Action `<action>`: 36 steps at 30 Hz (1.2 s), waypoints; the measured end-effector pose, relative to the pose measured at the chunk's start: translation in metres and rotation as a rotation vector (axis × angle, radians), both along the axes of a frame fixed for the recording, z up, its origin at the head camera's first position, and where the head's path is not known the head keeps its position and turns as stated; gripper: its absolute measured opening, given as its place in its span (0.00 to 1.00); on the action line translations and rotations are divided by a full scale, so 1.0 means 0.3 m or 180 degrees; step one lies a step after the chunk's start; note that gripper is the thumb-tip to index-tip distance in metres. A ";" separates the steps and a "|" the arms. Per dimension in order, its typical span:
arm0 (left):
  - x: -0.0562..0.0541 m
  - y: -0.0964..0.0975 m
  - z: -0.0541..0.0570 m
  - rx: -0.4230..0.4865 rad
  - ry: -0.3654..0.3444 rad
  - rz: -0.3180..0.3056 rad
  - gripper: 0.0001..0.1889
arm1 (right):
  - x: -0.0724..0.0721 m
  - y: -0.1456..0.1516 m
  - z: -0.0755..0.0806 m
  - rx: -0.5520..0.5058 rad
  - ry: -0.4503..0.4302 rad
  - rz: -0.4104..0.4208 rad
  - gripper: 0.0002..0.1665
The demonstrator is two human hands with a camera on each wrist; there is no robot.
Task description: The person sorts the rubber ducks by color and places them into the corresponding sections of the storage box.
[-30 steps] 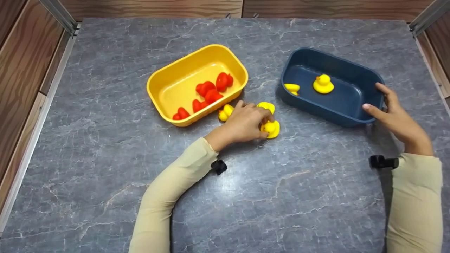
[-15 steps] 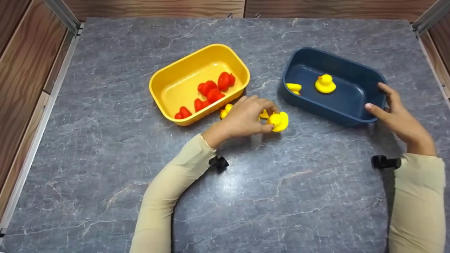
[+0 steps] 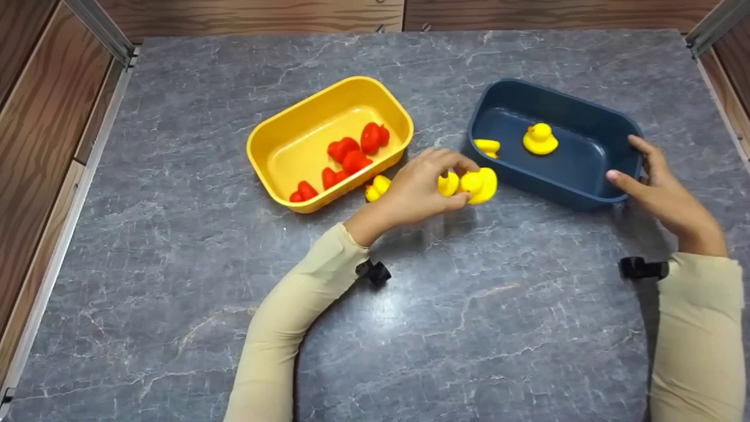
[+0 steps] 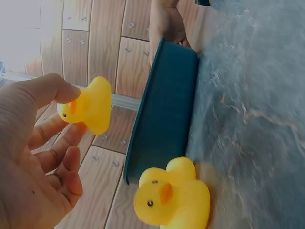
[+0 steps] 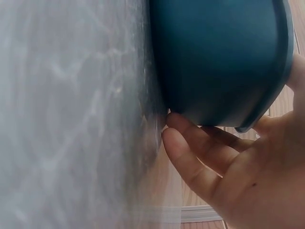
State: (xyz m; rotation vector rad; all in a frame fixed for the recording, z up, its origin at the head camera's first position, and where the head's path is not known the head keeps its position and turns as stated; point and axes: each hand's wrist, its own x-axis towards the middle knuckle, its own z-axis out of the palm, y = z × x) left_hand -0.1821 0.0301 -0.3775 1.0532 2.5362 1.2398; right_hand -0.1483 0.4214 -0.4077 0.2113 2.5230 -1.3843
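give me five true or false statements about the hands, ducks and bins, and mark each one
1. The left hand pinches a yellow rubber duck. True.
2. The red pieces lie in the yellow bin. True.
3. The right hand holds the yellow bin. False: it holds the dark blue bin.
4. An upright rubber duck sits in the dark blue bin. True.
5. The pinched duck is inside the dark blue bin. False: it is outside that bin.

Two ducks [image 3: 540,142] in right tub [image 3: 567,167]; pieces [image 3: 371,139] in left tub [image 3: 299,157].
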 end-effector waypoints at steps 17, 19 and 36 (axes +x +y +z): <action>-0.006 0.176 0.052 0.0527 -0.0144 0.0119 0.18 | 0.006 0.017 0.002 -0.0086 0.0031 0.0101 0.45; -0.012 0.193 0.046 0.0556 -0.0139 0.0160 0.18 | 0.005 0.017 0.001 -0.0081 0.0046 0.0096 0.45; -0.066 0.306 0.022 0.0379 -0.0380 0.0445 0.20 | 0.002 0.019 0.002 -0.0050 -0.0012 0.0062 0.46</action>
